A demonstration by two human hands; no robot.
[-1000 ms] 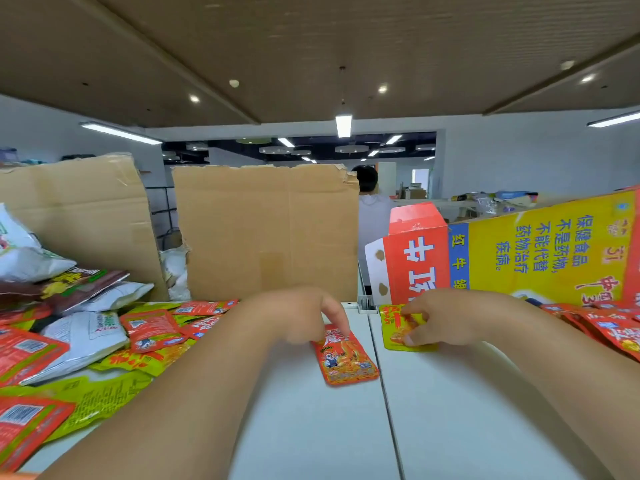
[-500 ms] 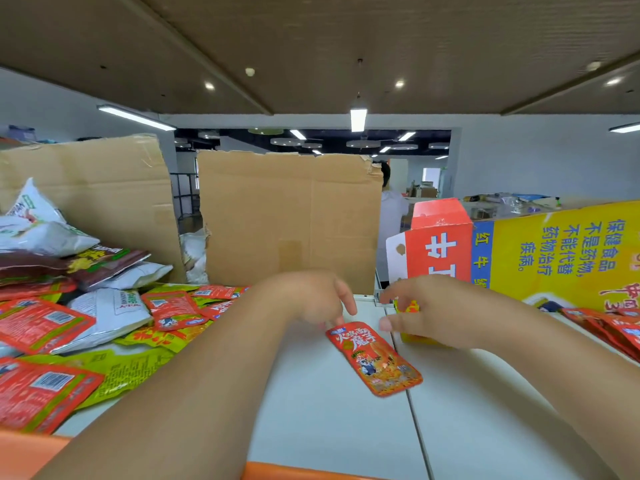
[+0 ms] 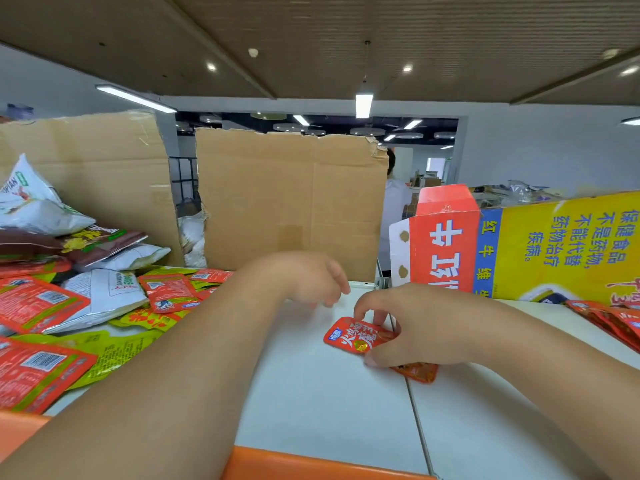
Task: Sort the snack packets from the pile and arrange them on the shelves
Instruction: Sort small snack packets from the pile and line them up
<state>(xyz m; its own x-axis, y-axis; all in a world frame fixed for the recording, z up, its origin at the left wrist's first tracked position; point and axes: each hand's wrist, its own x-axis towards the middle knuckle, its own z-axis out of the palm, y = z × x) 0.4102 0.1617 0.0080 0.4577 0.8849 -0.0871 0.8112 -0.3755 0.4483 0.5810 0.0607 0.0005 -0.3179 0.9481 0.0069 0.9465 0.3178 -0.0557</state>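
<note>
Right hand (image 3: pixel 415 327) is down on the red packet (image 3: pixel 348 337), fingers curled over it: forefinger hooked at the far edge, thumb tucked against the near edge, a grasp across the packet's width. The packet lies flat on the white shelf (image 3: pixel 322 410), angled. Its left end with the white lettering sticks out clear of the fingers, and its other end peeps out from under the palm on the near right. It sits right across the seam (image 3: pixel 414 410) between two shelf panels.

Left hand (image 3: pixel 311 278) hangs just beyond and to the left, fingers loosely bent, holding nothing, fingertips close to the right hand's forefinger but apart from the packet.

Room now: bare white shelf runs from the packet toward the near side, ending at an orange edge (image 3: pixel 311 462). To the left the pile of snack packets (image 3: pixel 104 306) crowds the shelf with red, yellow-green and white bags overlapping, its nearest packets well apart from the one in hand. Far side is closed off by a cardboard panel (image 3: pixel 291 202) standing upright, with a second cardboard sheet (image 3: pixel 86 174) behind the pile. On the right a yellow and red carton (image 3: pixel 519 244) stands at the far side, and more red packets (image 3: pixel 613 322) lie at the right edge in front of it.
</note>
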